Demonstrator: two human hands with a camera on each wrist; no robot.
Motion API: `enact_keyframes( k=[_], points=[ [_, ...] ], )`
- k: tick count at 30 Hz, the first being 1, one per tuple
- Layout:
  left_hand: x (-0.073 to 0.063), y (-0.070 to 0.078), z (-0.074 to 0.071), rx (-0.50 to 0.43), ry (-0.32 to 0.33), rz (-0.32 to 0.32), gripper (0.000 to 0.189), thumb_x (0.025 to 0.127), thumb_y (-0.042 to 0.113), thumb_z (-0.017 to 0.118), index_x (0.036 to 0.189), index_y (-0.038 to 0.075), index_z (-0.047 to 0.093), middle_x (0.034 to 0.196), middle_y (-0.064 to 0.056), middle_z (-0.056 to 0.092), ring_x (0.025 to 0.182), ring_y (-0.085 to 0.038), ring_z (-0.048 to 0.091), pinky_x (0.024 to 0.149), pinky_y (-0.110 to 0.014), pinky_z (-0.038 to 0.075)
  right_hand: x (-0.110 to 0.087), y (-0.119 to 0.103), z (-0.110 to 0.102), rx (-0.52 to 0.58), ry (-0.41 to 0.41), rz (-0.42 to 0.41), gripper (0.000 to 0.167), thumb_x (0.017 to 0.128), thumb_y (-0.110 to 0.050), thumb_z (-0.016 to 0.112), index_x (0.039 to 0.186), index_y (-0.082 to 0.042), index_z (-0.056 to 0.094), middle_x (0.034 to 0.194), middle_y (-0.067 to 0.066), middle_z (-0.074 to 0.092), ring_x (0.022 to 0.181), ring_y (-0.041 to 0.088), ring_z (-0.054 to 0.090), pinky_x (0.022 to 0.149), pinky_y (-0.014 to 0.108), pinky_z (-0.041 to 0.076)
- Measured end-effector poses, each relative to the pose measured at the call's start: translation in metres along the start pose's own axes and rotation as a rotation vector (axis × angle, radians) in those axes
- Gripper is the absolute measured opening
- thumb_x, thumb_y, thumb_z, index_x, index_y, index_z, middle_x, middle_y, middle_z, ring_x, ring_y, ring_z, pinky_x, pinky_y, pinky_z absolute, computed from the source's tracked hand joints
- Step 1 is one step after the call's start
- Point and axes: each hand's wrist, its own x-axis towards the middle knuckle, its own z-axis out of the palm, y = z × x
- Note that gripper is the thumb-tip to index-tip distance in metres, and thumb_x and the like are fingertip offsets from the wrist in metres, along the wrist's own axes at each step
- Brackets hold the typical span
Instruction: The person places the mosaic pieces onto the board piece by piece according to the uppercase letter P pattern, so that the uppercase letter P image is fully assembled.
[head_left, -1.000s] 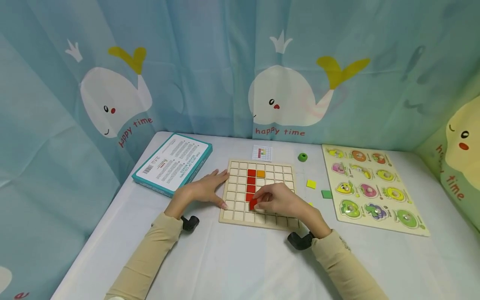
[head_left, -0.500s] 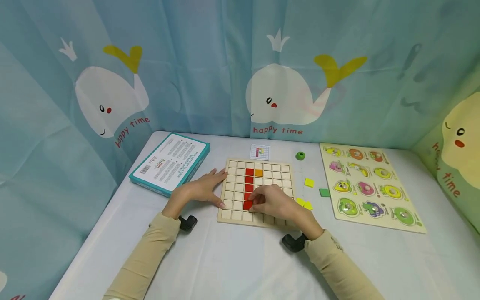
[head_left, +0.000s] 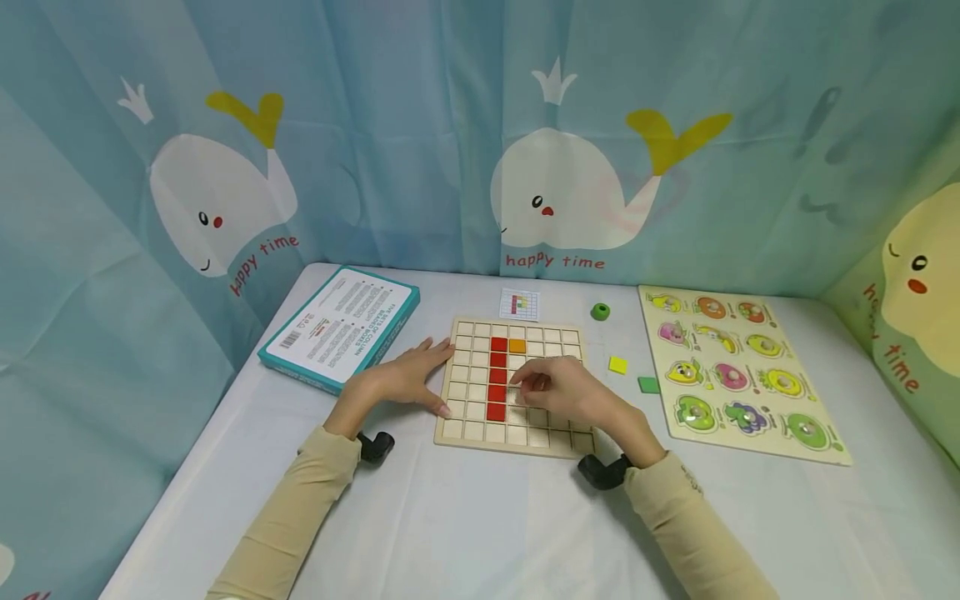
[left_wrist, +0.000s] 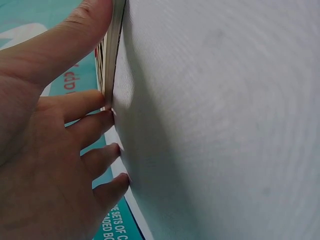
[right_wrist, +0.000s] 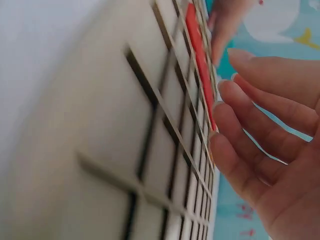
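A wooden grid board [head_left: 474, 431] lies on the table, with a column of several red square tiles [head_left: 497, 376] in its cells. An orange tile [head_left: 517, 346] sits to the right of the topmost red one. My left hand [head_left: 408, 375] is spread at the board's left side, thumb on its edge; in the left wrist view the fingertips rest along that side. My right hand [head_left: 558, 387] hovers over the board's right half, fingers loosely bent and holding nothing, as the right wrist view [right_wrist: 270, 125] also shows. It hides several cells beneath it.
A pattern card [head_left: 520, 304] and a green bead [head_left: 600, 312] lie behind the board. To its right are a yellow tile [head_left: 618, 365], a green tile [head_left: 648, 385] and a fruit puzzle board [head_left: 671, 400]. A teal-edged box [head_left: 341, 329] lies at the left.
My right hand has let go of the lowest red tile, now flat in its cell, and moved up and right. It now covers two yellow tiles seen earlier. My left hand stays put.
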Motion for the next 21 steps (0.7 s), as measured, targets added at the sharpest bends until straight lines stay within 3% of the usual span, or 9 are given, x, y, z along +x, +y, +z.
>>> enact_keyframes(
  k=[8, 21],
  points=[
    [0.0, 0.0, 0.0, -0.016, 0.007, 0.003, 0.107, 0.082, 0.036, 0.087, 0.164, 0.008, 0.025, 0.174, -0.009, 0.012, 0.161, -0.034, 0.002, 0.128, -0.055, 0.013, -0.01, 0.02, -0.031, -0.017, 0.118, 0.119, 0.016, 0.094, -0.006, 0.072, 0.109, -0.003, 0.076, 0.095, 0.005, 0.072, 0.085, 0.017, 0.063, 0.079, 0.034, 0.055],
    [-0.001, 0.0, 0.001, -0.024, 0.004, -0.006, 0.108, 0.082, 0.036, 0.087, 0.165, 0.008, 0.023, 0.174, -0.008, 0.011, 0.161, -0.034, 0.002, 0.128, -0.056, 0.012, -0.027, 0.058, -0.061, 0.012, 0.168, 0.24, 0.02, 0.097, -0.012, 0.069, 0.115, -0.003, 0.075, 0.11, 0.015, 0.074, 0.096, 0.026, 0.069, 0.081, 0.035, 0.054]
  ],
)
